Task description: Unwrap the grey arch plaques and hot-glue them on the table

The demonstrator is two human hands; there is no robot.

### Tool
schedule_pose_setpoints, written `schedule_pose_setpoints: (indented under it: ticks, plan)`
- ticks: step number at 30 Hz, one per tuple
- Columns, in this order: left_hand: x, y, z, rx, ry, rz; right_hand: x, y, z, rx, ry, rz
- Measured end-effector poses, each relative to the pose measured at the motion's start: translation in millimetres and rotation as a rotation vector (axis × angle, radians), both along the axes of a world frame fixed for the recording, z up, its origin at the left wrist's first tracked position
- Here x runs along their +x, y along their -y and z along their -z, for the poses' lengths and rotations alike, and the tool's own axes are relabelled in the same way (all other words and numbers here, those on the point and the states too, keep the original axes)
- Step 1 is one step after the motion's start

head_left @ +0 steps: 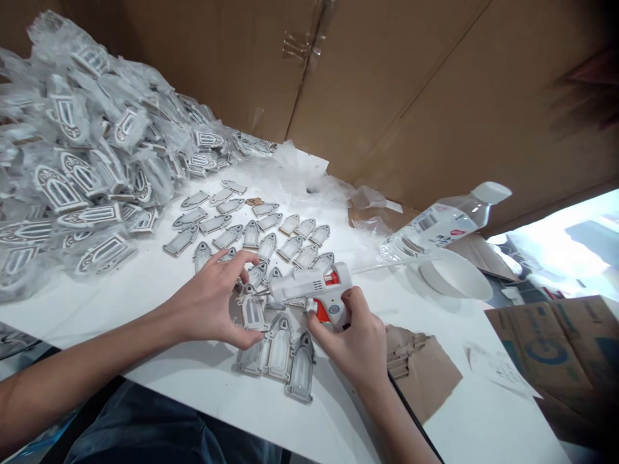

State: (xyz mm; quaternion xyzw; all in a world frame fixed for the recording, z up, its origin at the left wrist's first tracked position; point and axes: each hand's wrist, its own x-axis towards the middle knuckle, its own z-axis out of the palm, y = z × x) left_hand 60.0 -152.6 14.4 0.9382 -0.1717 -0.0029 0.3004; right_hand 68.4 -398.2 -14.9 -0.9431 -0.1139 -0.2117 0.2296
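Observation:
My right hand (pixel 360 341) grips a white hot glue gun (pixel 309 287) with an orange trigger, its nozzle pointing left. The tip is at the upper part of a small arched window piece (pixel 252 311), grey-white and tilted. My left hand (pixel 217 299) curves around that piece with thumb and forefinger spread; whether a finger touches it I cannot make out. Close in front lie several more arched window pieces (pixel 279 351), edge to edge, and one darker piece (pixel 302 370) at their right. Beyond my hands, rows of similar pieces (pixel 229 222) cover the white table (pixel 333 419).
A high heap of plastic-wrapped window pieces (pixel 97 148) fills the left back. At right, a clear bottle (pixel 445 219) leans beside a white bowl (pixel 459 274). A torn cardboard piece (pixel 425 374) lies by my right wrist, near a black cord (pixel 411 415). Cardboard walls (pixel 387 77) stand behind.

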Motion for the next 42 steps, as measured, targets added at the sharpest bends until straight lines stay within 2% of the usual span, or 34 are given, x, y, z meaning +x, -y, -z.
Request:
schedule_pose_setpoints:
  ticks: [8, 22, 36, 42]
  plan:
    - [-1.9, -1.5, 2.9, 0.008, -0.01, -0.012, 0.8, -0.7, 4.3, -0.084, 0.011, -0.019]
    - [-2.7, -3.4, 10.3, 0.036, 0.051, -0.019, 1.2, 3.5, 6.5, -0.069, -0.047, -0.091]
    - [-2.6, -2.6, 6.4, 0.023, 0.055, -0.021, 1.7, -1.7, 6.9, -0.104, 0.063, 0.006]
    - [-3.3, -3.0, 4.9, 0.016, 0.097, -0.001, 3.2, 1.0, 7.4, -0.095, 0.079, 0.002]
